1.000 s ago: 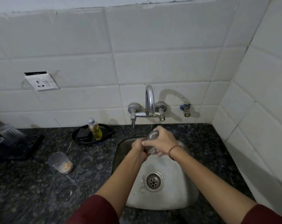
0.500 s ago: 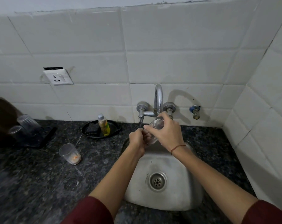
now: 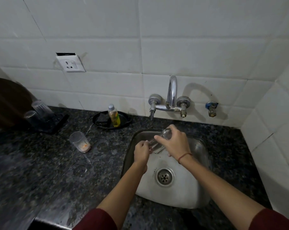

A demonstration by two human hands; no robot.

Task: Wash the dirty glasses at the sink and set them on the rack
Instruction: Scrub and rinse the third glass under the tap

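Over the steel sink [image 3: 201, 193] at centre frame, the right hand [image 3: 174, 143] grips a clear glass [image 3: 160, 141], long axis tilted, base toward upper right; left hand [image 3: 141, 152] fingers pinch its rim. Both hands sit lower than 0.5 s ago.

The sink [image 3: 200, 193] is set into the bench [image 3: 49, 171], toward its right end, below the tap [image 3: 172, 97] mounted on the wall behind it. A glass [image 3: 158, 143] is held tilted over the sink's rear part between the left hand [image 3: 141, 152] and the right hand [image 3: 175, 141]. Left of the sink, another glass [image 3: 80, 142] is stood upright on the bench. Behind it, near the wall, a bottle [image 3: 114, 115] is stood in a tray [image 3: 124, 121]. At the far left, two upturned glasses [image 3: 39, 112] are placed on the rack [image 3: 57, 123].
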